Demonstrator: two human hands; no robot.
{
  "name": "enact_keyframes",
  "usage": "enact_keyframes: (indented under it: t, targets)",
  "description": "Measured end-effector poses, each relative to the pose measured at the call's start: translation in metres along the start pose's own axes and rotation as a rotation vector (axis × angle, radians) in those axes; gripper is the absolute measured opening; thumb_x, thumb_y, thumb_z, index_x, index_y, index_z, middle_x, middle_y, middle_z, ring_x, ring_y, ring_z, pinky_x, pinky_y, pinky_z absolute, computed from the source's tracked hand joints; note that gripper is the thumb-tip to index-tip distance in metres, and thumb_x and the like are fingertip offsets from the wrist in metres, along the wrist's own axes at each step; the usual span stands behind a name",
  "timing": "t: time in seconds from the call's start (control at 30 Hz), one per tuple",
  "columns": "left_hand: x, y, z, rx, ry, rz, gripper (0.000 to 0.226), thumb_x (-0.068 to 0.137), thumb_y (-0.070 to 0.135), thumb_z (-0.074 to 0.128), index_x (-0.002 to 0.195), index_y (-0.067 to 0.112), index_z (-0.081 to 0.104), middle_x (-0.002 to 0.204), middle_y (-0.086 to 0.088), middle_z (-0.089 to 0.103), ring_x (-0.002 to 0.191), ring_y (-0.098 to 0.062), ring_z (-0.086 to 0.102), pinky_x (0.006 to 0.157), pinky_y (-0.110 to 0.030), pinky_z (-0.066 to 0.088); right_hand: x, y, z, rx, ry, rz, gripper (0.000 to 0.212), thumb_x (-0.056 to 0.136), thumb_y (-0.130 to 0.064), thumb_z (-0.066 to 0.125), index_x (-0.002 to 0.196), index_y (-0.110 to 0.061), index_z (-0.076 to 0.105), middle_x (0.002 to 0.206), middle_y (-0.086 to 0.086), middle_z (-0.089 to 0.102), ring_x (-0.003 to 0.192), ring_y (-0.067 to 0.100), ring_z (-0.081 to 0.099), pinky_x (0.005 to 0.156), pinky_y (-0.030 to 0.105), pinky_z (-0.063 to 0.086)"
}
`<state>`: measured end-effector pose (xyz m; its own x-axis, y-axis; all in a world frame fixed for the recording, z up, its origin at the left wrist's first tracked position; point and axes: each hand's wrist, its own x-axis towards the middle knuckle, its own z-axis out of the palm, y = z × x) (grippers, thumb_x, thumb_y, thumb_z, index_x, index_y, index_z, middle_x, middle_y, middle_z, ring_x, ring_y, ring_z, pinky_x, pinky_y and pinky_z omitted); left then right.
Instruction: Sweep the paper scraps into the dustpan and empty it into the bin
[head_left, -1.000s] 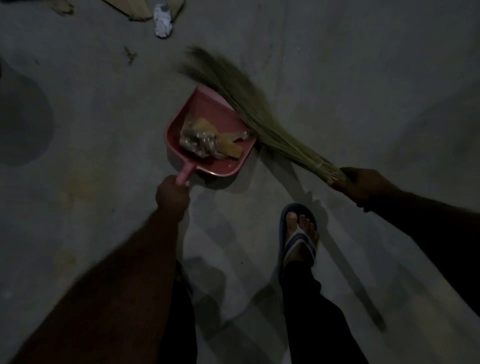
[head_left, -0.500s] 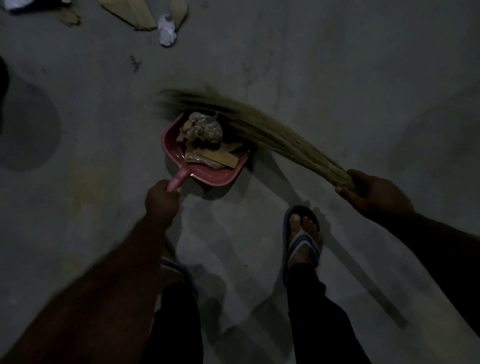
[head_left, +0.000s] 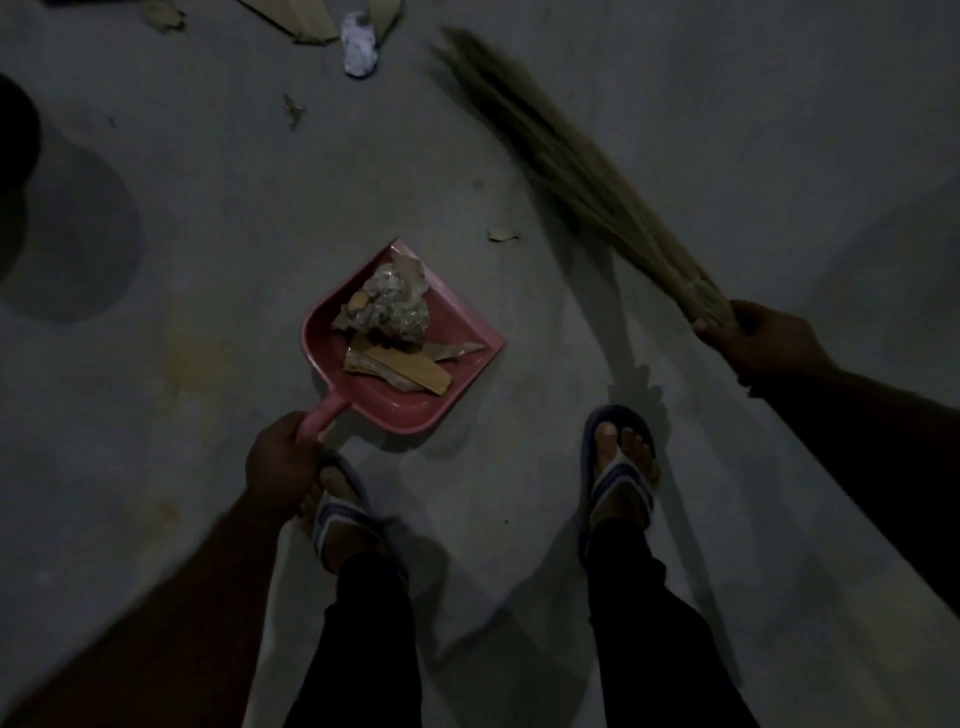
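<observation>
Overall: dim view looking down at a bare grey floor (head_left: 130, 415); a person stands in sandals (head_left: 618, 483) at 6 o'clock, with one hand out to each side.
Dustpan: pink dustpan (head_left: 400, 410) at the centre of view, its open lip turned to 1 o'clock, toward the broom, so sweepings can be pushed straight in. I cannot tell whether the lip touches the floor.
Left hand: left hand (head_left: 283, 457) at 7 o'clock of the pan, fingers curled round the handle (head_left: 324, 413), apparently to steady the pan and keep its load from sliding out.
Load: a crumpled paper wad (head_left: 397, 306) sits mid-pan, with flat cardboard strips (head_left: 400, 369) nearer the handle end.
Right hand: right hand (head_left: 763, 343) at 3 o'clock, fingers wrapped round the bound end of the broom; it is too dark to make out single fingers.
Broom: grass broom (head_left: 587, 171) slants from that hand up to 1 o'clock, well apart from the pan, with a blurred tip. It is probably held ready for another stroke.
Loose scraps: a small scrap (head_left: 501, 235) lies just beyond the lip at 1 o'clock. White crumpled paper (head_left: 358, 44) lies far off at 12 o'clock, beside cardboard pieces (head_left: 306, 21) at the top edge. A tiny bit (head_left: 294, 106) lies at 11 o'clock.
Bin: not in view.
Progress: judged part-way, with sweeping unfinished and emptying not begun.
</observation>
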<state>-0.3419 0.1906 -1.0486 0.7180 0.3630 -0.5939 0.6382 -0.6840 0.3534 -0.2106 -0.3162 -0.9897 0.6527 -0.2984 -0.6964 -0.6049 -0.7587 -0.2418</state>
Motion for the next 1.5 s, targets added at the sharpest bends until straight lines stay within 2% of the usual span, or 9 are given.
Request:
enact_keyframes:
  t: [0.2, 0.4, 0.5, 0.63, 0.93, 1.07, 1.17, 1.37, 1.5]
  targets:
    - [0.012, 0.01, 0.015, 0.037, 0.005, -0.013, 0.016, 0.083, 0.02, 0.067, 0.098, 0.014, 0.068, 0.091, -0.015, 0.07, 0.087, -0.033, 0.065, 0.07, -0.03, 0.04, -0.021, -0.002, 0.04, 0.002, -0.211, 0.078, 0.057, 0.091, -0.061, 0.058, 0.131, -0.022, 0.062, 0.088, 0.011, 0.066, 0.06, 0.03, 0.064, 0.047, 0.029, 0.052]
    - [0.041, 0.051, 0.025, -0.036, 0.032, 0.024, 0.022, 0.085, 0.019, 0.068, 0.105, 0.008, 0.068, 0.098, -0.02, 0.069, 0.091, -0.036, 0.063, 0.074, -0.034, 0.043, -0.045, -0.004, 0.062, -0.115, -0.35, -0.065, 0.03, 0.092, -0.061, 0.056, 0.111, -0.038, 0.062, 0.087, -0.001, 0.066, 0.067, 0.019, 0.066, 0.047, 0.03, 0.055]
    - [0.048, 0.061, 0.021, -0.114, 0.044, 0.018, 0.023, 0.085, 0.021, 0.067, 0.103, 0.007, 0.068, 0.096, -0.02, 0.068, 0.09, -0.035, 0.063, 0.074, -0.036, 0.045, -0.047, -0.002, 0.06, -0.091, -0.265, -0.132, 0.03, 0.092, -0.058, 0.057, 0.115, -0.039, 0.062, 0.09, -0.006, 0.068, 0.073, 0.013, 0.066, 0.059, 0.031, 0.057]
    - [0.053, 0.066, 0.009, -0.217, 0.084, 0.008, 0.023, 0.08, 0.028, 0.065, 0.096, 0.01, 0.067, 0.086, -0.016, 0.066, 0.083, -0.033, 0.062, 0.073, -0.042, 0.049, -0.046, -0.002, 0.049, -0.102, -0.098, -0.231, 0.044, 0.092, -0.06, 0.056, 0.126, -0.033, 0.061, 0.106, 0.002, 0.072, 0.095, 0.025, 0.067, 0.081, 0.038, 0.056]
    - [0.079, 0.087, -0.025, -0.339, 0.16, -0.003, 0.007, 0.086, 0.021, 0.064, 0.093, 0.02, 0.065, 0.08, -0.007, 0.06, 0.073, -0.022, 0.053, 0.064, -0.034, 0.041, -0.02, -0.086, 0.03, -0.084, 0.027, -0.358, 0.034, 0.095, -0.055, 0.056, 0.111, -0.026, 0.062, 0.09, 0.007, 0.07, 0.081, 0.029, 0.066, 0.072, 0.042, 0.056]
    - [0.096, 0.088, -0.046, -0.343, 0.202, 0.026, 0.016, 0.086, 0.023, 0.064, 0.099, 0.013, 0.066, 0.081, -0.009, 0.059, 0.072, -0.02, 0.052, 0.062, -0.032, 0.039, 0.005, -0.155, 0.035, -0.019, 0.057, -0.392, 0.041, 0.094, -0.057, 0.056, 0.119, -0.026, 0.064, 0.102, 0.007, 0.072, 0.086, 0.028, 0.068, 0.076, 0.046, 0.058]
    - [0.106, 0.082, -0.064, -0.358, 0.215, -0.009, 0.008, 0.088, 0.018, 0.064, 0.095, 0.02, 0.063, 0.082, -0.008, 0.058, 0.073, -0.019, 0.049, 0.061, -0.03, 0.037, 0.026, -0.209, 0.034, 0.051, 0.089, -0.389, 0.049, 0.089, -0.064, 0.055, 0.122, -0.029, 0.063, 0.108, 0.006, 0.071, 0.088, 0.03, 0.069, 0.075, 0.048, 0.06]
    - [0.124, 0.032, -0.106, -0.272, 0.267, -0.07, 0.012, 0.088, 0.016, 0.065, 0.1, 0.016, 0.066, 0.085, -0.011, 0.059, 0.078, -0.02, 0.051, 0.067, -0.03, 0.037, 0.076, -0.283, 0.01, 0.095, 0.15, -0.244, 0.053, 0.088, -0.061, 0.059, 0.11, -0.013, 0.066, 0.102, 0.018, 0.07, 0.073, 0.033, 0.07, 0.058, 0.046, 0.061]
    - [0.144, -0.005, -0.132, -0.163, 0.291, -0.167, 0.022, 0.086, 0.022, 0.066, 0.105, 0.01, 0.068, 0.096, -0.019, 0.067, 0.087, -0.032, 0.061, 0.075, -0.038, 0.046, 0.097, -0.289, 0.01, 0.076, 0.09, -0.081, 0.059, 0.089, -0.058, 0.062, 0.106, -0.002, 0.063, 0.097, 0.023, 0.067, 0.059, 0.03, 0.064, 0.04, 0.034, 0.056]
